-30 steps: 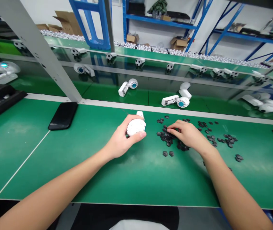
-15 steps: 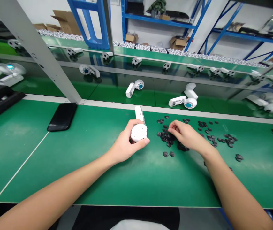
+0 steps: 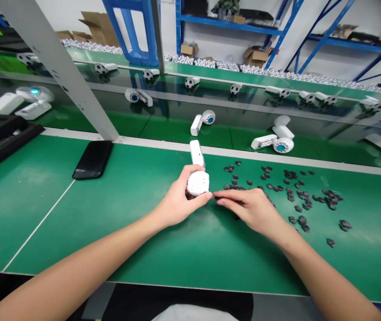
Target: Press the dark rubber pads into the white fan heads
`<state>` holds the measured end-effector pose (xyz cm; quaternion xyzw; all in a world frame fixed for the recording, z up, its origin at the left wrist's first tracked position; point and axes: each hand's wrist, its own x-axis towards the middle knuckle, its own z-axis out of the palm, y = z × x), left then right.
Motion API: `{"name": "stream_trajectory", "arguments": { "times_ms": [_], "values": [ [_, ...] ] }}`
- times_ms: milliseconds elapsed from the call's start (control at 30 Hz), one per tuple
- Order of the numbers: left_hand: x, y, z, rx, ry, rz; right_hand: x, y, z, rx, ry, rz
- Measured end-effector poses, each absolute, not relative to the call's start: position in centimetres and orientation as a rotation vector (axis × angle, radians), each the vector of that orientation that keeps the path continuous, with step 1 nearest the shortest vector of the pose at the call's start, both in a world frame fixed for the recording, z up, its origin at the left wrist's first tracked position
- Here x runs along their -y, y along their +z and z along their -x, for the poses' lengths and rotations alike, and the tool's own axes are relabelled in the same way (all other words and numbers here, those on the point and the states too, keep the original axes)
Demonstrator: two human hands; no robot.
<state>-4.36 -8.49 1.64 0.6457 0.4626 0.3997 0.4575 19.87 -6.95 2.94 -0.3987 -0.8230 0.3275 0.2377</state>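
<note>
My left hand (image 3: 177,199) is wrapped round a white device with a round head (image 3: 198,183) and a rectangular arm (image 3: 197,153) that points away from me. Just right of the round head, my right hand (image 3: 243,206) is closed in a pinch. A small black piece (image 3: 217,197) shows at its fingertips, mostly covered by them. Beyond and to the right of this hand, small black pentagon-like pieces (image 3: 304,196) lie scattered singly and in clumps on the green tabletop (image 3: 163,263). Some of them are hidden under my right hand.
A black phone-like slab (image 3: 92,159) lies at the left. Behind a pale rail (image 3: 157,143), white devices (image 3: 202,121) rest on a dark green belt. A slanted metal post (image 3: 73,84) rises at the left. Football-patterned devices (image 3: 150,74) line a ledge further back.
My right hand has moved left from the heap of black pieces to beside the white device, with a small black piece in its fingertips. My left hand keeps its hold. The view has shifted slightly.
</note>
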Motion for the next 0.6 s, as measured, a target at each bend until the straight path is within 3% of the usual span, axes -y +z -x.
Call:
{"name": "stream_trajectory", "arguments": {
  "times_ms": [400, 600],
  "values": [
    [9.4, 0.9, 3.8, -1.173, 0.76, -2.034, 7.6, 3.3, -18.9, 2.002, 1.274, 1.194],
    [9.7, 1.5, 3.5, -1.14, 0.775, -1.993, 8.2, 3.1, -18.2, 1.913, 1.212, 1.254]
  ]
}}
